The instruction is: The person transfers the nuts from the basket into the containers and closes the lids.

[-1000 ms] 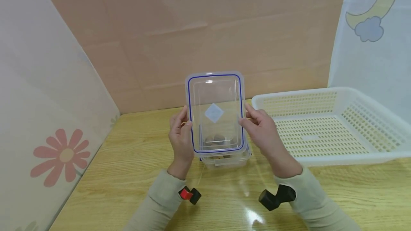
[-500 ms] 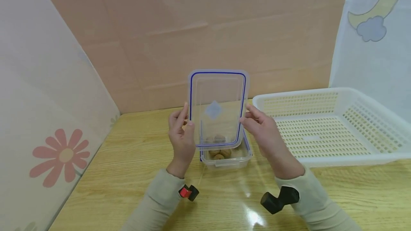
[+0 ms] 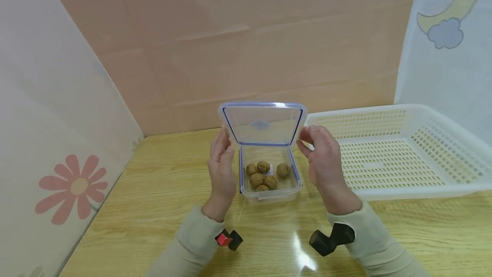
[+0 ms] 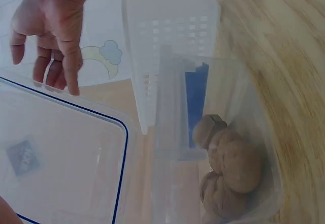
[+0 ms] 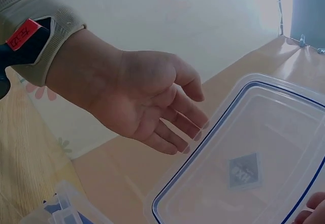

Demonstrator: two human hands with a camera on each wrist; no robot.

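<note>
A clear lid [image 3: 262,125] with a blue seal is held in the air between both hands, tilted over the far end of a clear container [image 3: 269,194]. My left hand [image 3: 222,166] pinches the lid's left edge and my right hand [image 3: 323,157] pinches its right edge. Several walnuts [image 3: 265,174] lie uncovered in the container on the wooden table [image 3: 153,183]. The left wrist view shows the lid [image 4: 56,153], my right hand [image 4: 51,26] on its edge, and the walnuts [image 4: 233,163]. In the right wrist view my left hand [image 5: 142,97] has its fingertips at the lid [image 5: 244,168].
A white perforated basket [image 3: 384,153] stands on the table just right of the container, close to my right hand. A pink wall runs along the back, and a flower-patterned panel [image 3: 73,185] closes the left side. Bare wood lies in front of the container.
The lid has tipped from upright, facing me, to nearly flat and has moved back, so the walnuts beneath show. Both hands stay on its edges.
</note>
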